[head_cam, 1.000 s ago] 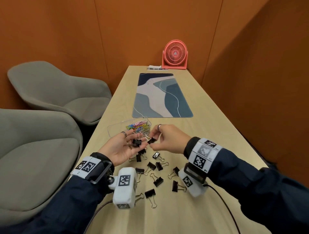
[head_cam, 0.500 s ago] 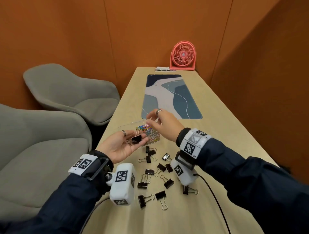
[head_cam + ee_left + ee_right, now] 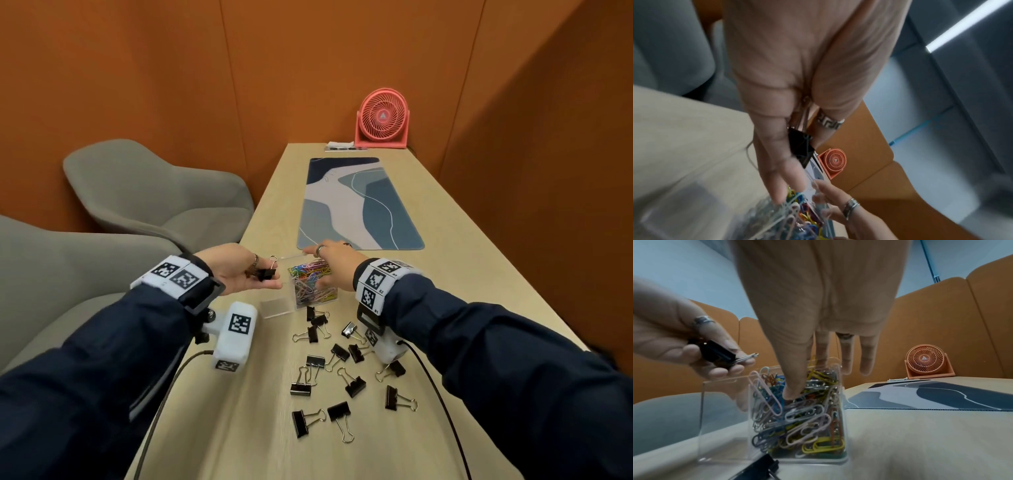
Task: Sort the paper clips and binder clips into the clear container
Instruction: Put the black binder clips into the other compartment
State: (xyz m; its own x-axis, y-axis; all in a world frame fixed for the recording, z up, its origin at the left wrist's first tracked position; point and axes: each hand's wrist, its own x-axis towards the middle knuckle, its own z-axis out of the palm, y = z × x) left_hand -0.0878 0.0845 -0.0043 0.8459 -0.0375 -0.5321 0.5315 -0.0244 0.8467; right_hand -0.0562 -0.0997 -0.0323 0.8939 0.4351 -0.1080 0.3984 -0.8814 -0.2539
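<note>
Container [image 3: 294, 297] now upright on table [image 3: 445, 274], paper clips [image 3: 310, 274] in right compartment; was tilted earlier. Right hand [image 3: 334, 265] has gone from pinching to gripping its top, thumb inside. Left hand [image 3: 236, 270] still cups binder clips [image 3: 263, 273] beside it.

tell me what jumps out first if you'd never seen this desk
The clear container near the desk's left edge, its right compartment crammed with coloured paper clips, the right hand steadying it. Beside it the left hand holds black binder clips; more loose binder clips scatter nearer the person.
</note>
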